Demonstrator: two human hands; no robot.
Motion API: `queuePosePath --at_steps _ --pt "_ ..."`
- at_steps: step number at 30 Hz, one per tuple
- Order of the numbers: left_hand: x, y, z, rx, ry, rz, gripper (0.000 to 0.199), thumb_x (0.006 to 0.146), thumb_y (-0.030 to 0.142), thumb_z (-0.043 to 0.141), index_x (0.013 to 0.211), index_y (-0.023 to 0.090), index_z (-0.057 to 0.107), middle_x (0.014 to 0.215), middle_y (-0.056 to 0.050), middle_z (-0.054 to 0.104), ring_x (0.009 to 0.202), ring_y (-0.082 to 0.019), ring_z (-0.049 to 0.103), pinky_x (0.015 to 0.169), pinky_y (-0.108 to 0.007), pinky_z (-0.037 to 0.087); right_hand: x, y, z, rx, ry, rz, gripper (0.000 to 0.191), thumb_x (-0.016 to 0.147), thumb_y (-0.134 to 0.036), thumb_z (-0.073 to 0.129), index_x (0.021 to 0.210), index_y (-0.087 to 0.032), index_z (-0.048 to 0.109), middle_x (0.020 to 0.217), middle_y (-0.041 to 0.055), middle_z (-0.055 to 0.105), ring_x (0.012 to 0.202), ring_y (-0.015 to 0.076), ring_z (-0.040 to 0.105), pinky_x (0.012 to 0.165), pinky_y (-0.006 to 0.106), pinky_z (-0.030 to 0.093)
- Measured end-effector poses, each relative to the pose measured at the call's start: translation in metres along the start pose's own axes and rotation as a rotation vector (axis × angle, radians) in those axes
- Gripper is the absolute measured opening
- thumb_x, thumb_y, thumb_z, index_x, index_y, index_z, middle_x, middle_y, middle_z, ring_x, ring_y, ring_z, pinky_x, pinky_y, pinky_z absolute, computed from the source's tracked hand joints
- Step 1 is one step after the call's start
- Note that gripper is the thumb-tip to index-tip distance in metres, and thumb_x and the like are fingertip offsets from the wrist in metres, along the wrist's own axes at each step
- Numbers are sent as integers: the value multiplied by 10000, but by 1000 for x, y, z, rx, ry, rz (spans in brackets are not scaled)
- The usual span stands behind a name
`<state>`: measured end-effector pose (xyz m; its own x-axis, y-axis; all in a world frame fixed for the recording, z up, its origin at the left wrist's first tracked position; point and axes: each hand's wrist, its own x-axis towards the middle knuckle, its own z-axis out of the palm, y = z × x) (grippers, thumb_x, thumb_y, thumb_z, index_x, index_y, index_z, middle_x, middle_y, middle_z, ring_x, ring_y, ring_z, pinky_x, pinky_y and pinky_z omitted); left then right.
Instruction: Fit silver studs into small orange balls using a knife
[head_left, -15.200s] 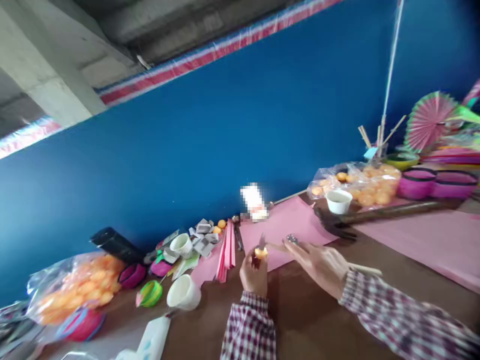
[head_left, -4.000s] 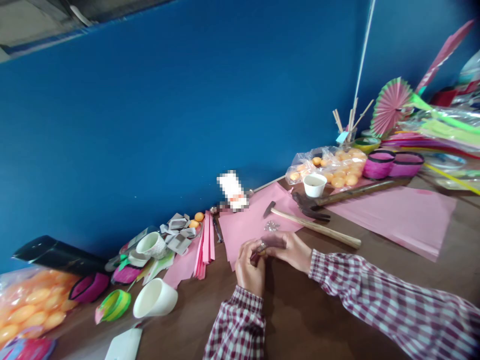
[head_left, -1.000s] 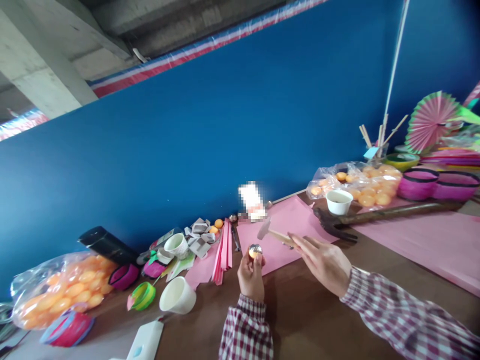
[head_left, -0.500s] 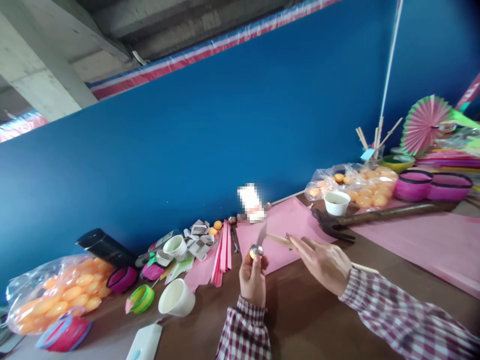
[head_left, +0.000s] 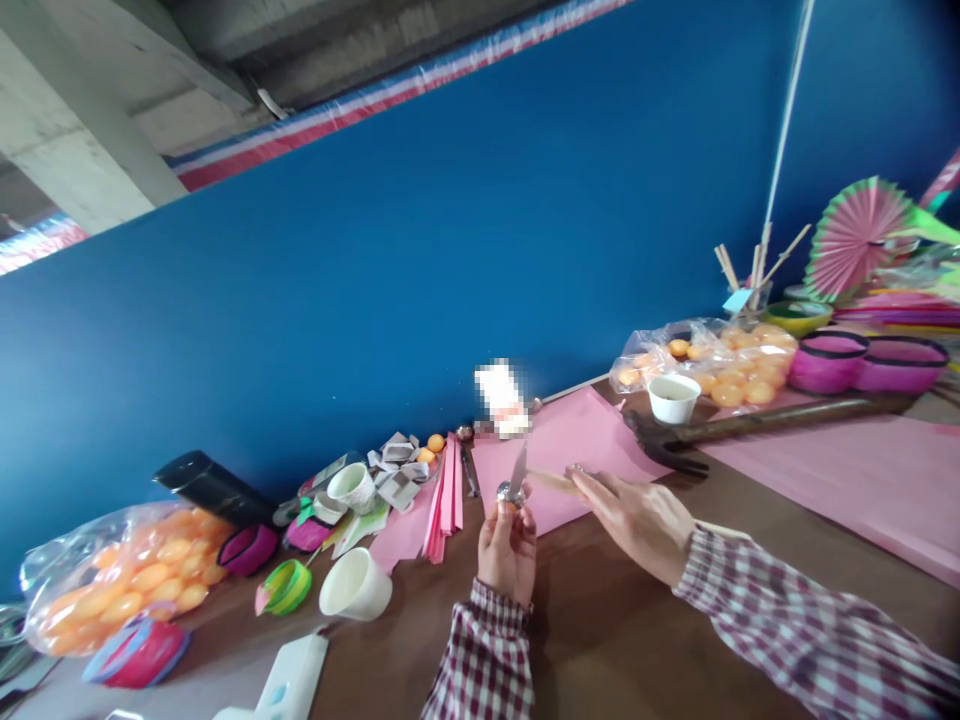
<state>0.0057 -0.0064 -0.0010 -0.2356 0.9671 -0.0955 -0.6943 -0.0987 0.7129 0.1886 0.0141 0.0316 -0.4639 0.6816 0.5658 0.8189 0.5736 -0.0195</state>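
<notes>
My left hand [head_left: 508,555] pinches a small shiny silver ball [head_left: 510,494] upright between thumb and fingers, with a bit of orange showing at its underside. A grey pointed blade [head_left: 519,465] rises just behind the ball; what it joins to is hidden. Across from it, my right hand [head_left: 637,515] closes around a thin pale wooden stick [head_left: 551,480]. The stick's front end points at the blade and its back end runs out along my right wrist. Pink paper [head_left: 574,455] lies on the brown table beyond both hands.
A hammer [head_left: 750,425] lies at right, beside a white cup [head_left: 673,398] and a bag of orange balls [head_left: 739,375]. At left are another white cup [head_left: 356,585], folded pink strips [head_left: 454,500] and a second ball bag [head_left: 142,580]. A blue wall [head_left: 375,250] backs the table.
My left fingers have shifted on the silver ball, so less of its orange part shows. The right hand and stick have barely moved; the view has shifted slightly.
</notes>
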Motion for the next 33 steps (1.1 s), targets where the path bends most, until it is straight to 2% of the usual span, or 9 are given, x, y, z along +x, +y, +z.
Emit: queuePosePath --at_steps 3,8,12,15,18,21,25,30,33 --pt "0 -1 -1 -30 18 -24 188 669 232 652 821 124 626 960 -127 635 632 -65 582 589 -168 475 0 1 -2 -6 -26 12 342 879 -241 326 1192 -204 457 845 46 638 584 98 575 431 202 321" --pt "2 -1 -2 23 16 -13 247 642 259 676 846 136 611 898 -93 637 651 -78 590 614 -194 484 0 6 -5 9 9 62 360 887 -281 314 1214 -199 441 775 42 638 560 93 562 444 197 319" --pt "4 -2 -4 176 95 123 353 599 232 704 918 169 568 777 -22 605 606 -73 575 605 -228 484 0 5 -4 22 4 57 356 888 -277 313 1213 -211 443 779 39 637 582 92 566 450 198 319" --pt "5 -3 -6 416 165 271 471 556 239 720 988 167 546 840 -39 597 615 -93 574 569 -245 483 -1 2 -2 24 7 66 355 885 -266 320 1217 -221 438 797 34 636 605 92 569 463 199 329" --pt "4 -4 -7 618 180 363 494 543 240 715 1001 148 554 906 -63 595 620 -99 576 560 -237 477 -3 -1 0 5 -4 21 355 883 -258 326 1220 -219 433 856 40 639 606 93 574 462 203 334" --pt "4 -5 -7 691 171 389 476 551 238 704 995 138 563 853 -51 604 580 -87 566 551 -222 470 -3 -3 1 -18 -22 -53 354 882 -255 330 1219 -219 432 919 46 637 605 90 580 454 202 332" --pt "5 -5 -7 754 177 418 463 557 223 694 995 140 566 931 -80 606 644 -108 594 597 -232 487 -3 -2 0 -23 48 0 347 877 -254 353 1207 -207 449 856 38 642 609 88 578 462 196 343" --pt "6 -4 -9 751 211 385 450 562 247 683 978 122 565 859 -74 622 570 -97 578 534 -236 497 -3 -4 0 -6 36 -104 350 871 -251 370 1210 -209 447 875 45 644 592 82 574 456 189 354" --pt "6 -2 -9 740 218 372 459 577 274 673 992 115 558 855 -73 614 559 -91 567 522 -235 499 -4 -5 3 -11 56 -55 353 873 -256 370 1218 -222 438 881 35 644 615 88 581 474 194 361"
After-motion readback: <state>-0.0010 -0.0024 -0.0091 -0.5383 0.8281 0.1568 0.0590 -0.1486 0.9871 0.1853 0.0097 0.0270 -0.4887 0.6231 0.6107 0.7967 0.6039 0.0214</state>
